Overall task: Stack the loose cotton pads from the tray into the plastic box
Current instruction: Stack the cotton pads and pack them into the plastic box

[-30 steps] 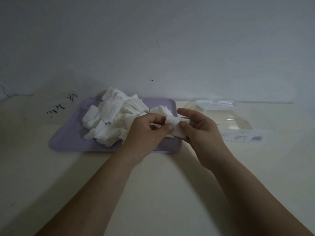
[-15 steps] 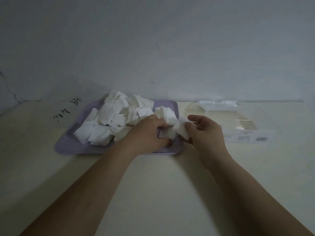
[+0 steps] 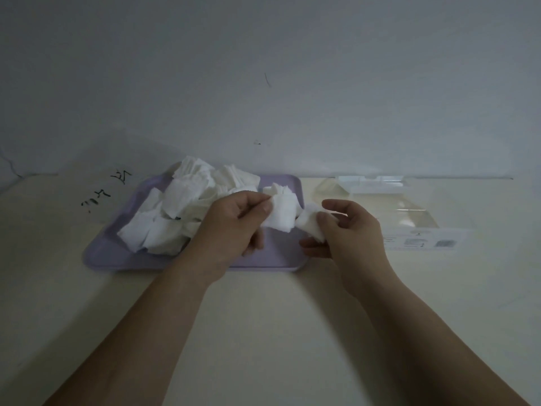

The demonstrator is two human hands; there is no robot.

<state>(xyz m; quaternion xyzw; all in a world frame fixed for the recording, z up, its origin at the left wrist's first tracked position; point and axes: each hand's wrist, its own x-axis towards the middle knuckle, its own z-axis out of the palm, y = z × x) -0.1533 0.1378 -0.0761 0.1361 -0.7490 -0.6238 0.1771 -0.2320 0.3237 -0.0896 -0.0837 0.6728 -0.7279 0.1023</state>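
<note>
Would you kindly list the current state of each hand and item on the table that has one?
left hand: pinching a small stack of cotton pads above the tray
right hand: gripping a second bunch of pads
tray: flat on the table, piled with loose pads on its left side
plastic box: clear, to the right of the tray, no pads visible inside

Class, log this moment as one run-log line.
left hand: holds cotton pads | right hand: holds pad | pile on tray | plastic box: looks empty
</note>
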